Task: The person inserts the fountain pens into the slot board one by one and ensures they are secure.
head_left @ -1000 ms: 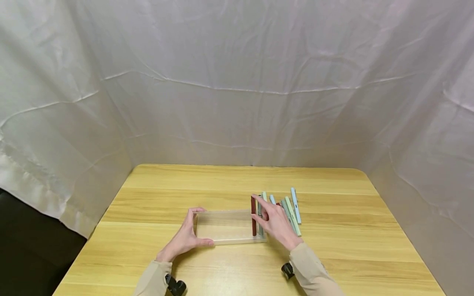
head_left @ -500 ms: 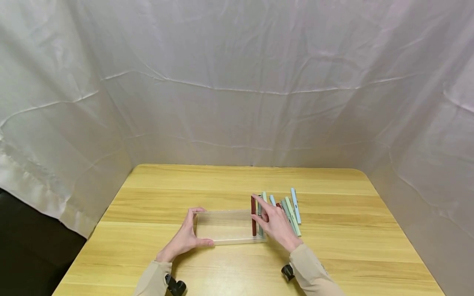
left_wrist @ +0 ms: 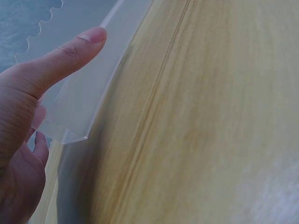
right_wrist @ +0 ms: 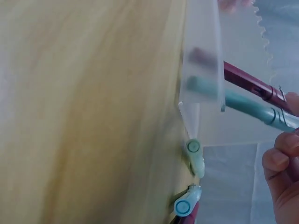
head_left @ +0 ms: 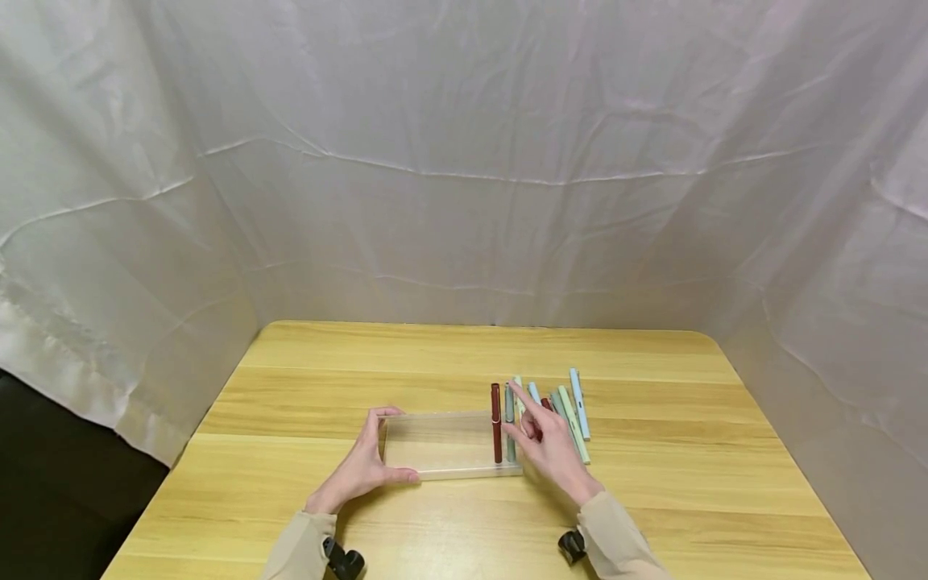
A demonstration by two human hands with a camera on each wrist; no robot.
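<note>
Two pens lie propped in the right end of a clear plastic tray point(head_left: 442, 445): a dark red pen point(head_left: 496, 423) and, just beside it on its right, a teal pen point(head_left: 510, 419). Both lean with their far ends sticking out over the tray's back rim. The tray sits flat near the middle of the wooden tabletop point(head_left: 652, 483).

At the tray's left end rests the left hand point(head_left: 358, 471), fingers relaxed and mostly straight. The fingertips lie along the far left corner and the thumb point(left_wrist: 60, 58) lies against the near wall, so it steadies the tray without curling round it. The left wrist view shows that thumb flat against the frosted plastic edge.

Just outside the tray's right wall sits the right hand point(head_left: 547, 443), its forefinger stretched out towards the far ends of the pens and the other fingers loosely bent. I cannot tell from here whether the fingertip touches the teal pen or only hovers at it; it grips nothing that I can see. In the right wrist view, curled fingers point(right_wrist: 280, 158) sit close by the clip end of the teal pen.

More pens point(head_left: 573, 415), pale green, grey-green and light blue, lie in a loose row on the tabletop just right of that hand. A crumpled white sheet point(head_left: 464, 161) hangs behind and to both sides.
</note>
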